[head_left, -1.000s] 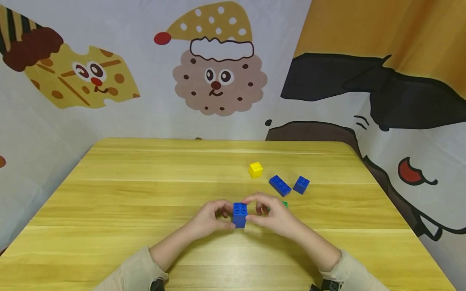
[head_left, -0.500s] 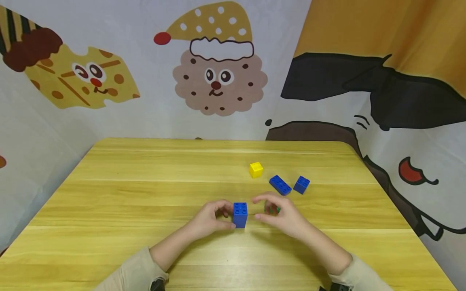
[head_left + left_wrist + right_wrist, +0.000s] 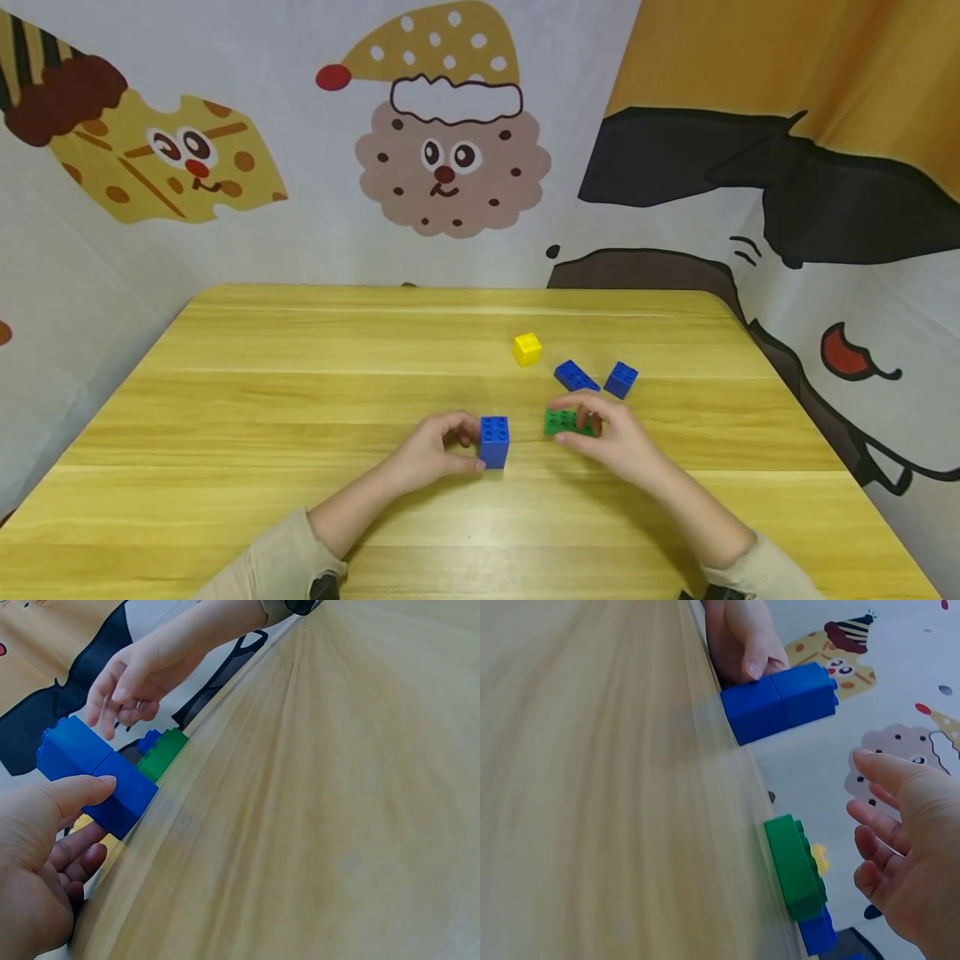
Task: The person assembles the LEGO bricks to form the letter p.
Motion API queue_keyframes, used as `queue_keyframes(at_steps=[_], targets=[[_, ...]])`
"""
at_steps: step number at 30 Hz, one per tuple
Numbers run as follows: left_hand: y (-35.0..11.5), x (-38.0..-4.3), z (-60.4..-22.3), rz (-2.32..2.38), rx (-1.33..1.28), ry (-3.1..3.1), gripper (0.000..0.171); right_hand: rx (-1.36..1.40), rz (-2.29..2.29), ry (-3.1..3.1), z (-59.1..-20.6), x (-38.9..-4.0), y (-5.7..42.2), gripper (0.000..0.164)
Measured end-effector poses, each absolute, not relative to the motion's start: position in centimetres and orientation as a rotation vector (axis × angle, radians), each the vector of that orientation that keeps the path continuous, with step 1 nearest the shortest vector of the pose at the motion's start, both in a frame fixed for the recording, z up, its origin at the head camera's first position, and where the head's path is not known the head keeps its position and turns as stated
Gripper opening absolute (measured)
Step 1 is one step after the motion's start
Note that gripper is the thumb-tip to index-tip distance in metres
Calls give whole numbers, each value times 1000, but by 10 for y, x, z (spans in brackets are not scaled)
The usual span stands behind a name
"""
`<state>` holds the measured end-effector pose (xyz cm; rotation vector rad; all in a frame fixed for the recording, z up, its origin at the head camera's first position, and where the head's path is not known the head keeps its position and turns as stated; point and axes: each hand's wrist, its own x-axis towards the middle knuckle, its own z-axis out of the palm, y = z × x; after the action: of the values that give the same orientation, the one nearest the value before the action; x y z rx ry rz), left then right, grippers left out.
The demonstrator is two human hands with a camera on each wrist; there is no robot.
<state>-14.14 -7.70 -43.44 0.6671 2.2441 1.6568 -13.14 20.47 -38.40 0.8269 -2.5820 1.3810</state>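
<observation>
Two blue bricks (image 3: 494,443) are stacked upright on the table, the seam between them plain in the right wrist view. My left hand (image 3: 438,450) holds this stack, its thumb (image 3: 94,791) on the near side and fingers behind. A long green brick (image 3: 793,866) lies studs up to the right of the stack. Over it hovers my right hand (image 3: 607,433), thumb and fingers spread apart; the right wrist view shows a gap between them and the brick. In the head view the hand hides part of the green brick.
Beyond the hands lie a yellow brick (image 3: 527,350), a long blue brick (image 3: 576,376) and a small blue brick (image 3: 621,380). The wooden table (image 3: 300,375) ends at a wall cloth (image 3: 315,242) printed with cartoons.
My right hand has let go of the blue stack and moved right, over the green brick. My left hand and the stack have stayed in place.
</observation>
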Motion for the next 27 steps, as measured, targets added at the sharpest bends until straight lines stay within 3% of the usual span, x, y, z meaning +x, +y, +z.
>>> queue_keyframes(at_steps=[27], targets=[[-77, -141, -433, 1638, 663, 2262, 33, 691, 1339, -2751, -424, -155, 244, 40]])
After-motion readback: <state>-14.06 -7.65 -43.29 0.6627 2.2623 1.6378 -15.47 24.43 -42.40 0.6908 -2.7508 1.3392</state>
